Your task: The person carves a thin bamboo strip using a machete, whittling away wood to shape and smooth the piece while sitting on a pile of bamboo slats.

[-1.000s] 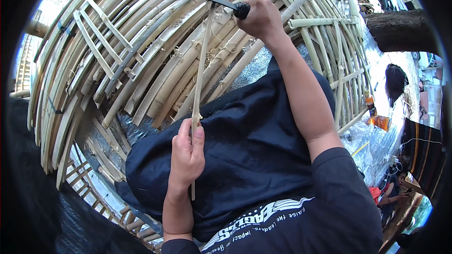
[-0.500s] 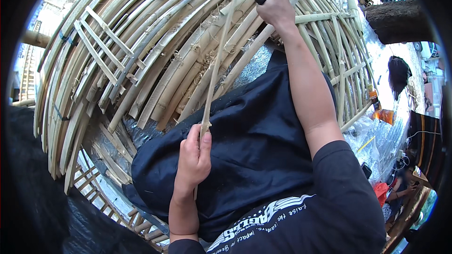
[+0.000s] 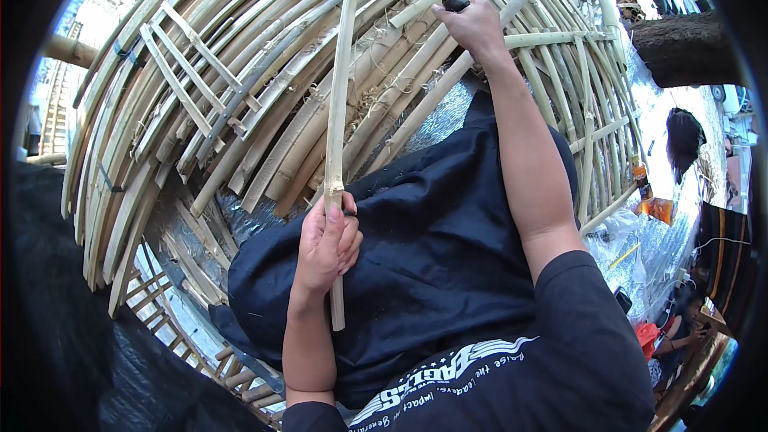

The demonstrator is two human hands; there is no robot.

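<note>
above dark cloth [image 3: 432,232], the left hand [image 3: 326,246] pinches a pale bamboo strip [image 3: 340,104] between thumb and curled fingers, the strip reaching out over piled split bamboo [image 3: 292,162], while farther off the right hand [image 3: 477,30] wraps its fingers around a black-handled knife [image 3: 456,2].

Head-worn fisheye, left of a side-by-side pair, upright, unmirrored. Looks steeply down and forward over the lap [image 3: 432,232]. Near view: shirt [image 3: 572,360] large at lower right, left hand [image 3: 326,244] just left of centre, right hand [image 3: 474,28] farther out, top centre-right. Very wide: bamboo pile [image 3: 308,144] at upper left curves toward the rim, all four corners fall to black.
</note>
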